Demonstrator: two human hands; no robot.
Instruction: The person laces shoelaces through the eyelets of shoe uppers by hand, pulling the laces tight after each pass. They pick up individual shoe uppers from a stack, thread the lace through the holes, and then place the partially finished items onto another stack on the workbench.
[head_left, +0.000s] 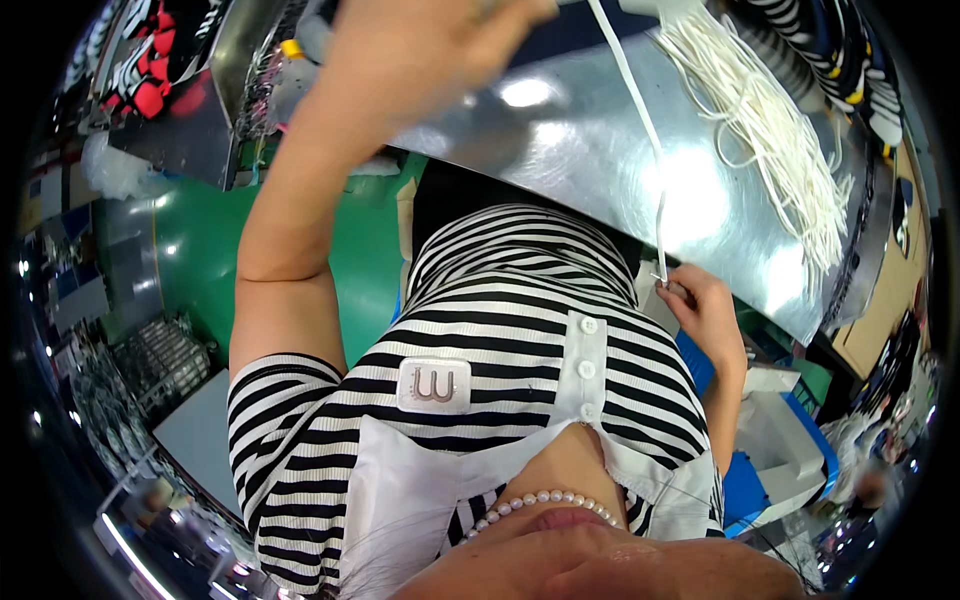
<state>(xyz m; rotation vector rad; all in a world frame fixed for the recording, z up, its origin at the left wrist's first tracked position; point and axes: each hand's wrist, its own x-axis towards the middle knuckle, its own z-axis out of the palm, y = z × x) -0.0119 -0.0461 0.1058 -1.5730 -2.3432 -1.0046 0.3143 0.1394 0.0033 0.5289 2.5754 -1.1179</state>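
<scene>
Past the person's face (620, 572), the right hand (708, 308) pinches a white cord (638, 103) stretched over the metal counter (560, 150), best held lightly taut, while the blurred left hand's (440, 45) grip is unclear.

"What's around you?"
"My floor (200, 250) is green and glossy; a shiny metal tabletop (585, 150) stands before me."
"Any lights?"
"I see a white strip light (135, 556) at lower left."

Shiny metal table (590, 150), bundle of white cords (772, 130) along its right.
</scene>
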